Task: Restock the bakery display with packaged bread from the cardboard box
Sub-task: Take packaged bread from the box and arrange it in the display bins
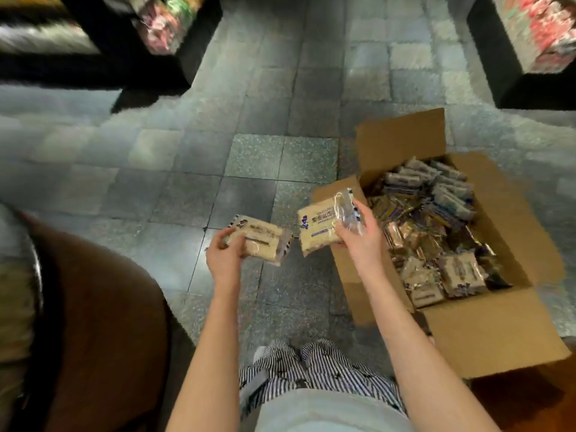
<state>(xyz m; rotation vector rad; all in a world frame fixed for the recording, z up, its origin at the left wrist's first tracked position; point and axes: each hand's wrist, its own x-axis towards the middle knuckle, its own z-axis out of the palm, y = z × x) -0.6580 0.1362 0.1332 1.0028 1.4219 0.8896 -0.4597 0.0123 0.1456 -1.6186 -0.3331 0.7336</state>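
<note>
We stand over the tiled floor (187,198). At four o'clock on it sits the open cardboard box (498,332), full of wrapped bread (452,269). At the box's nine o'clock edge our right hand (361,241) grasps one bread pack (318,229). At nine o'clock from that, just apart, our left hand (223,254) grips a second pack (265,241).

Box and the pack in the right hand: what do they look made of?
Box: plain brown cardboard, matte, with folded flaps and creases. Pack: probably thin clear plastic film, glossy and printed. It glints and crumples where the right hand grips its end.
</note>
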